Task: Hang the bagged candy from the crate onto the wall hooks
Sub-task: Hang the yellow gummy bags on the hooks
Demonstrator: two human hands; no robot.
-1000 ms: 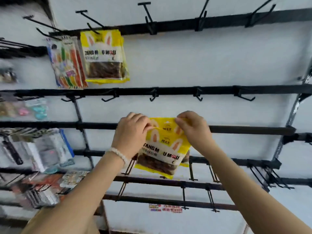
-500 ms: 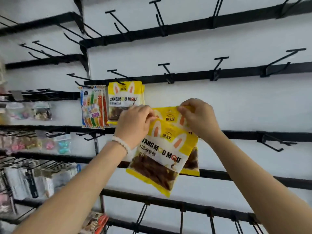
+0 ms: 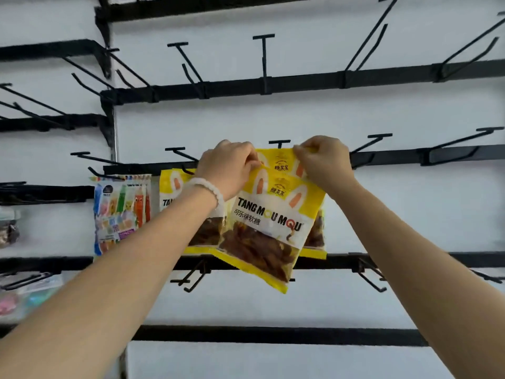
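Observation:
I hold up a small stack of yellow candy bags (image 3: 269, 225) with brown candy showing through their windows. My left hand (image 3: 228, 166) pinches the stack's top left corner. My right hand (image 3: 323, 162) pinches the top right corner. The bags' top edge sits just below a black wall hook (image 3: 279, 143) that pokes out between my hands. More of the same yellow bags (image 3: 170, 192) hang on the hook to the left, partly hidden by my left forearm. The crate is out of view.
A colourful striped candy pack (image 3: 120, 214) hangs further left. Black rails (image 3: 273, 80) with several bare hooks run across the white wall above, right and below. Blurred packets hang at the far left edge.
Both hands have lifted the yellow bags upward to the hook row holding the hung bags. The camera has tilted up and moved closer to the wall.

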